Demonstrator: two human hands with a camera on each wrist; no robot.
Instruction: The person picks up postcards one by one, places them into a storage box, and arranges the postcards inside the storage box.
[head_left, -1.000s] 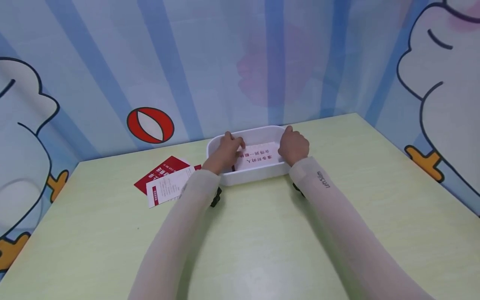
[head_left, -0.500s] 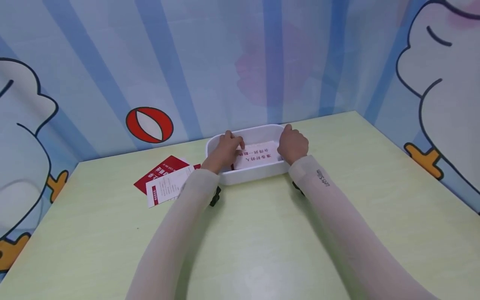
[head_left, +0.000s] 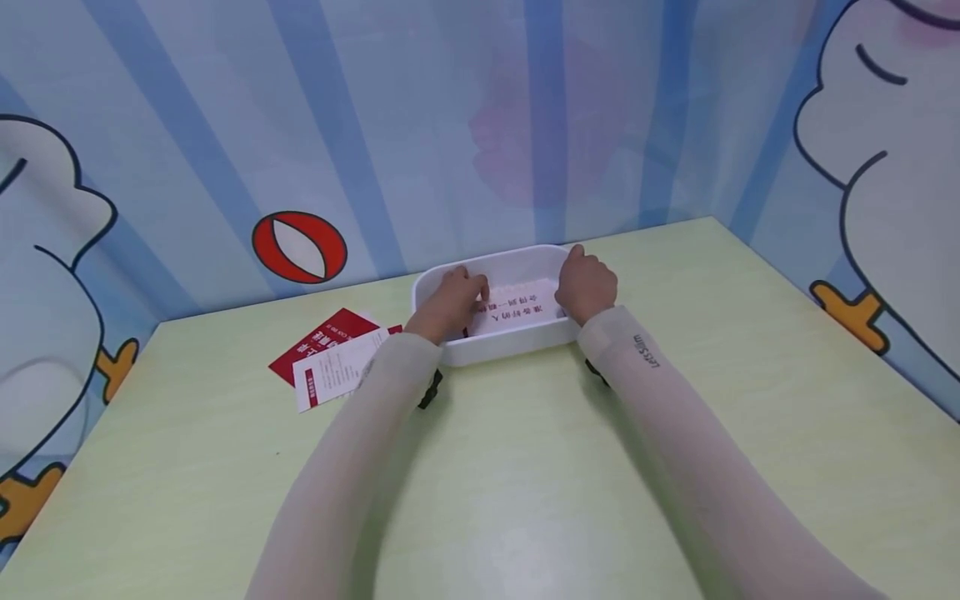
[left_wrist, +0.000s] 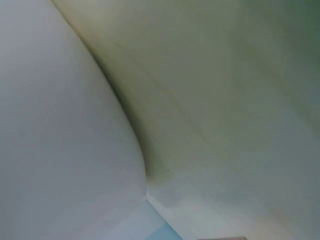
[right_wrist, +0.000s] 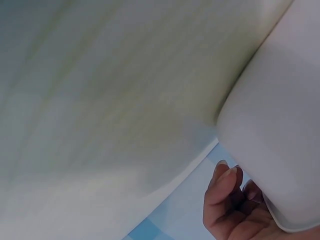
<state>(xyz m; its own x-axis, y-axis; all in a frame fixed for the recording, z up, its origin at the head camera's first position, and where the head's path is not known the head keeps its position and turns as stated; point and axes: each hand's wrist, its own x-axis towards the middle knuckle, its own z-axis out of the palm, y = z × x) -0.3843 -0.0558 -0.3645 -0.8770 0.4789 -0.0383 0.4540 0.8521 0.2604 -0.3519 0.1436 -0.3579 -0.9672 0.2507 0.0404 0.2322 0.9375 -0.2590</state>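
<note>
A white plastic tub (head_left: 517,343) with rounded corners stands near the back edge of the table. Inside lies a white card (head_left: 521,307) printed with red characters. My right hand (head_left: 587,287) grips the tub's right end; in the right wrist view its curled fingers (right_wrist: 220,192) show at the tub's outer wall. My left hand (head_left: 447,302) reaches over the front rim into the tub's left part, fingers bent above the card's left end. Its fingertips are hidden, and I cannot tell whether they pinch the card. The left wrist view shows mostly the tub wall (left_wrist: 70,130).
Left of the tub, a white printed sheet (head_left: 333,367) overlaps a red leaflet (head_left: 322,342) on the pale green table (head_left: 495,467). A striped blue wall backdrop (head_left: 442,125) rises behind the table's back edge.
Both hands and the tub stay in place. Only a slight shift of the head camera shows.
</note>
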